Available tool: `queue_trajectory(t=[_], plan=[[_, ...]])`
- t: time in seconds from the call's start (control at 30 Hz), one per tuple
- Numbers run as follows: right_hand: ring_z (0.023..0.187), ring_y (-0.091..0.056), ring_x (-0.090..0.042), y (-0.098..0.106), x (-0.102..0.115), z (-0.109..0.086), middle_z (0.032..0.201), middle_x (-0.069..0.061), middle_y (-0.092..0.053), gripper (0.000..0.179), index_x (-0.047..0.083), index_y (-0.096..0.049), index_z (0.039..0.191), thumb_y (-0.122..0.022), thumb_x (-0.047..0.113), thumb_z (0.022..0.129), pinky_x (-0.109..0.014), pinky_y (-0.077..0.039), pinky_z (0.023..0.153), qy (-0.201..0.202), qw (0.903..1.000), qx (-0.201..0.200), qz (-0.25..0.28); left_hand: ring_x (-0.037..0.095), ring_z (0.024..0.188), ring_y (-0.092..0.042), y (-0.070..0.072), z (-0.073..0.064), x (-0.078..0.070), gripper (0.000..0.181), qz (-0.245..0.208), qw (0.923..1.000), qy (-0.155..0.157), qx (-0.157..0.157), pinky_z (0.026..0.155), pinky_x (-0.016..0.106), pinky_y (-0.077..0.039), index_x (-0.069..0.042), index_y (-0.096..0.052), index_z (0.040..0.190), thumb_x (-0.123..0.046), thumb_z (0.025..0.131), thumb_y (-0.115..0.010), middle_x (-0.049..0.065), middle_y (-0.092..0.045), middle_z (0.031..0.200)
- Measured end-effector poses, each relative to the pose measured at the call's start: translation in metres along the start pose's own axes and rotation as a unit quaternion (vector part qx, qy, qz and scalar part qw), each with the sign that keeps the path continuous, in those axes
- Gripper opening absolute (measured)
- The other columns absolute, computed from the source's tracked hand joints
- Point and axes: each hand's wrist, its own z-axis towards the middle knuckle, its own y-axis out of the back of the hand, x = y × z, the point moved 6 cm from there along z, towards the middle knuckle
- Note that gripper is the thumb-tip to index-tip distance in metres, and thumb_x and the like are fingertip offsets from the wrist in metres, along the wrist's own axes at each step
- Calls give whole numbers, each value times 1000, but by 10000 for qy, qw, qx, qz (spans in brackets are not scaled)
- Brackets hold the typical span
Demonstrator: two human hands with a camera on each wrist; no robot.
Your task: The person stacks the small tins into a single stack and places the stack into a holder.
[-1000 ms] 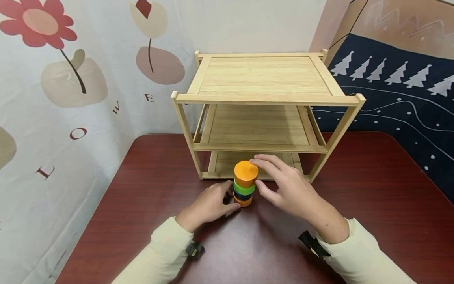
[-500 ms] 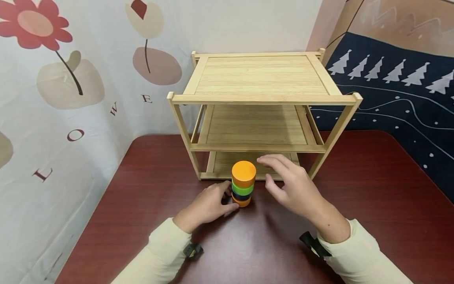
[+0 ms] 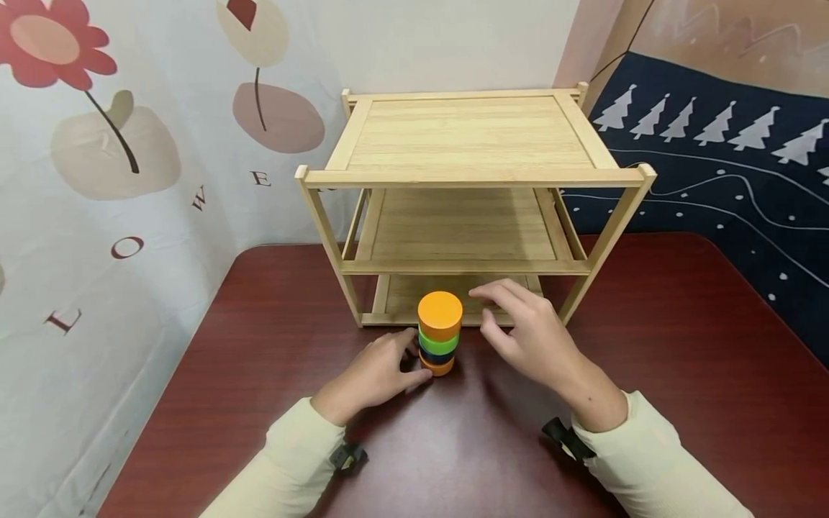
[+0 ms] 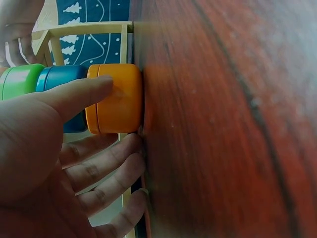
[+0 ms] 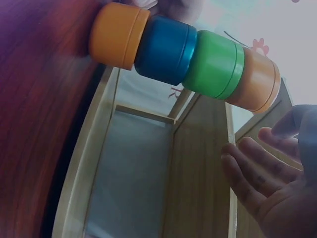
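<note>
A stack of small lidded jars stands upright on the table. From the bottom up come an orange jar [image 4: 124, 111], a blue jar [image 5: 165, 49], a green jar [image 5: 213, 64] and another orange jar [image 3: 440, 313]. My left hand [image 3: 371, 368] holds the bottom orange jar, thumb against its front and fingers around its far left side; the exact finger contact is partly hidden. To the right of the stack, my right hand [image 3: 534, 329] hovers with loosely bent fingers and nothing in them, a gap away from the top orange jar.
A wooden shelf rack [image 3: 466, 176] with several levels stands just behind the stack. Dark red table [image 3: 259, 309] surface extends to both sides. Printed cloth [image 3: 194, 144] hangs at the left and back, with a navy tree-patterned cloth [image 3: 712, 165] at the right.
My right hand has drawn away from the top orange jar to the right, leaving a gap. My left hand keeps its place at the bottom jar. The head view has shifted slightly.
</note>
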Motion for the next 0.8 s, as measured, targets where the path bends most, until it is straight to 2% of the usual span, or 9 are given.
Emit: queue_trajectory(t=[0.3, 0.8], plan=[[94, -70, -20, -15, -11, -2, 106, -6, -72, 22, 7, -70, 110, -61, 6, 90, -39, -57, 79, -659, 9957, 646, 108, 13, 90, -65, 1, -1, 1, 42, -29, 10000, 80, -16, 81, 36, -53, -14, -60, 118, -31, 85, -80, -1, -68, 98], [86, -70, -18, -29, -23, -8, 103, -7, -72, 23, 7, -70, 110, -63, 6, 89, -36, -58, 75, -1026, 9886, 1104, 70, 13, 88, -64, 0, 0, 0, 41, 21, 9999, 75, -67, 81, 36, -53, -14, -60, 117, -31, 85, -80, -2, -68, 97]])
